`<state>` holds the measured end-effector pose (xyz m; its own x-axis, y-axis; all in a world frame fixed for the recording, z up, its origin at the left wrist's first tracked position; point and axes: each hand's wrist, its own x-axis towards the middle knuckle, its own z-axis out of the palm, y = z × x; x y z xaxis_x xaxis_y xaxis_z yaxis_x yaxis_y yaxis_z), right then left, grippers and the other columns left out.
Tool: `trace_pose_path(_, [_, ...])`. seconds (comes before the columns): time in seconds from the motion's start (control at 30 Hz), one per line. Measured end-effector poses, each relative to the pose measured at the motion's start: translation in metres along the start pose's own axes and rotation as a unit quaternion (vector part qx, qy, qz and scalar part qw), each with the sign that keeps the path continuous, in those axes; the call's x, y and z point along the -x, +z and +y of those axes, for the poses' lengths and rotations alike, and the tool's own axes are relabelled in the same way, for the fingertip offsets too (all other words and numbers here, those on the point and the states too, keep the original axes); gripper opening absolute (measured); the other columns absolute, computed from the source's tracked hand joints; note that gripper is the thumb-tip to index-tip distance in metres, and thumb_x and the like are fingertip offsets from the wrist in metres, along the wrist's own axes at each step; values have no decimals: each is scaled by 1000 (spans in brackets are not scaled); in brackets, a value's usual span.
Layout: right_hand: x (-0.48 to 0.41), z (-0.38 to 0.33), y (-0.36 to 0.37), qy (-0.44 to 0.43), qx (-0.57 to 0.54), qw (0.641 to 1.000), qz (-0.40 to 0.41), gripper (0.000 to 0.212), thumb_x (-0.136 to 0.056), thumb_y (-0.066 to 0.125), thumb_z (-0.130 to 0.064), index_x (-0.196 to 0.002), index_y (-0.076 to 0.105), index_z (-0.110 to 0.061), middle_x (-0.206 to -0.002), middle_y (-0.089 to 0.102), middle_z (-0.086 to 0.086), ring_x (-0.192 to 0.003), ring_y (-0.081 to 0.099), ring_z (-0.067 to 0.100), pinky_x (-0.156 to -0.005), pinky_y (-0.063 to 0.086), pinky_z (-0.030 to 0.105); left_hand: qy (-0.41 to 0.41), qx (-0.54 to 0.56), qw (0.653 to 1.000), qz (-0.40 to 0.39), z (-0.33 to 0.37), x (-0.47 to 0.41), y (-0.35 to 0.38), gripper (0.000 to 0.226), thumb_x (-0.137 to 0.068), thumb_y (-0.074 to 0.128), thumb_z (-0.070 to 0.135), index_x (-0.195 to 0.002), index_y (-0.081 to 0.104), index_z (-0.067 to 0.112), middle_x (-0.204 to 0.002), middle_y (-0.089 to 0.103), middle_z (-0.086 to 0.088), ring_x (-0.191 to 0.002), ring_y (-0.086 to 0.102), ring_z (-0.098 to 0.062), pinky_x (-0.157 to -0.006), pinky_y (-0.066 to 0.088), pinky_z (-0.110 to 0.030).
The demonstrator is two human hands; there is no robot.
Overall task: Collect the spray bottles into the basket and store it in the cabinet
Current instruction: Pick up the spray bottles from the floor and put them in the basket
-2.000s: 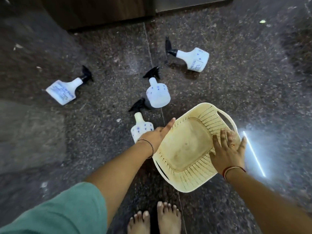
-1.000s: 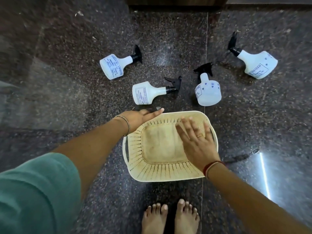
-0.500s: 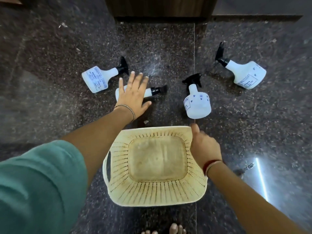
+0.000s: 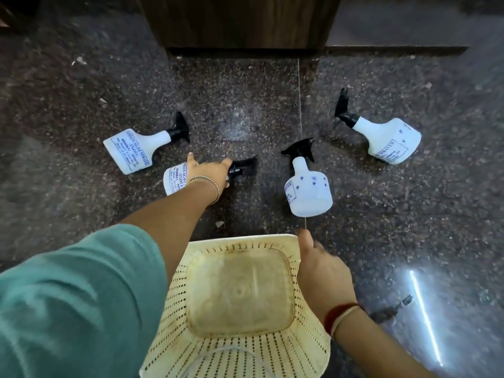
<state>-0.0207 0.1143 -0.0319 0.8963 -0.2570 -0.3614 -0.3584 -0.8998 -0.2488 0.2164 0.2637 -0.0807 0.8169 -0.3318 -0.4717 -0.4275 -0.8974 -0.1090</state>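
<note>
Several white spray bottles with black trigger heads are on the dark granite floor. My left hand (image 4: 208,170) is closed over one lying on its side (image 4: 174,180), gripping around its neck. Another lies to its left (image 4: 131,148). One stands upright (image 4: 308,186) in the middle and one lies at the right (image 4: 384,139). A cream perforated basket (image 4: 240,347) sits empty on the floor near me. My right hand (image 4: 321,271) grips the basket's right rim.
A dark wooden cabinet (image 4: 240,20) stands at the far edge of the floor, straight ahead. A bright light streak reflects on the polished floor (image 4: 425,317) at the lower right. A green sleeve covers my left upper arm.
My left hand has dropped from open above the lying bottle to closed on its neck. The basket has come nearer to me, with my right hand staying on its rim.
</note>
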Motion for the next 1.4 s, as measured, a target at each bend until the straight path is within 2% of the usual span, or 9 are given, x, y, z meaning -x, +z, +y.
trace_pose_path(0.1, [0,-1,-3,5,-5,1000,-2,31,-90,34,-9,-119,34,-20,-97,63,4,-74,65,28,-54,40,31,-6,112,991,69,-10,14,-13,51,-91,52,34,-134,30,19,-115,62,-16,-110,55,-36,-109,18,-54])
trace_pose_path(0.2, [0,-3,-5,12,-8,1000,-5,27,-89,34,-8,-113,34,-19,-94,62,7,-73,64,31,-54,43,34,-18,258,954,152,-26,41,-34,60,-87,57,41,-135,31,15,-110,63,-22,-102,58,-41,-86,43,-45])
trace_pose_path(0.3, [3,-6,-6,12,0,1000,-12,26,-90,38,-13,-115,32,-18,-91,62,9,-70,63,31,-55,46,36,5,283,929,238,-39,81,-53,64,-87,54,47,-135,33,10,-99,66,-23,-88,61,-42,-65,42,-39])
trace_pose_path(0.4, [3,-10,-11,39,-2,999,-30,28,-88,33,-8,-114,30,-17,-86,61,12,-64,55,30,-56,46,37,32,337,900,275,-47,130,-67,61,-86,50,52,-128,40,10,-91,67,-18,-79,62,-40,-59,39,-35])
trace_pose_path(0.53, [7,-24,-27,89,-7,991,-95,30,-85,33,-9,-114,29,-17,-81,59,10,-67,55,30,-60,45,38,60,402,884,232,-58,203,-69,60,-80,38,64,-111,49,14,-88,66,-7,-77,62,-30,-61,47,-34])
trace_pose_path(0.67, [11,-37,-40,139,-6,980,-144,36,-87,35,-8,-122,28,-14,-99,63,17,-86,62,35,-72,51,44,49,466,862,195,-62,263,-52,56,-78,42,66,-109,51,19,-89,65,-4,-80,63,-26,-65,49,-34])
trace_pose_path(0.87, [12,-47,-39,180,-13,971,-156,46,-88,38,-7,-132,25,-7,-113,59,27,-103,58,41,-78,45,43,46,534,838,107,-57,302,-13,21,-82,56,49,-91,40,39,-82,54,12,-72,58,-14,-67,51,-38])
trace_pose_path(1.03, [12,-43,-26,161,33,982,-96,35,-87,37,-3,-121,30,-2,-104,61,30,-96,59,44,-76,45,44,45,470,876,101,-55,298,25,24,-79,69,33,-93,56,18,-88,56,2,-77,55,-16,-67,47,-32])
trace_pose_path(1.4, [16,-38,-22,140,19,988,-63,29,-84,36,4,-112,33,-3,-101,61,28,-93,59,44,-72,41,41,26,403,914,-26,-38,296,69,25,-81,66,26,-102,56,15,-99,60,-6,-86,61,-27,-75,50,-35])
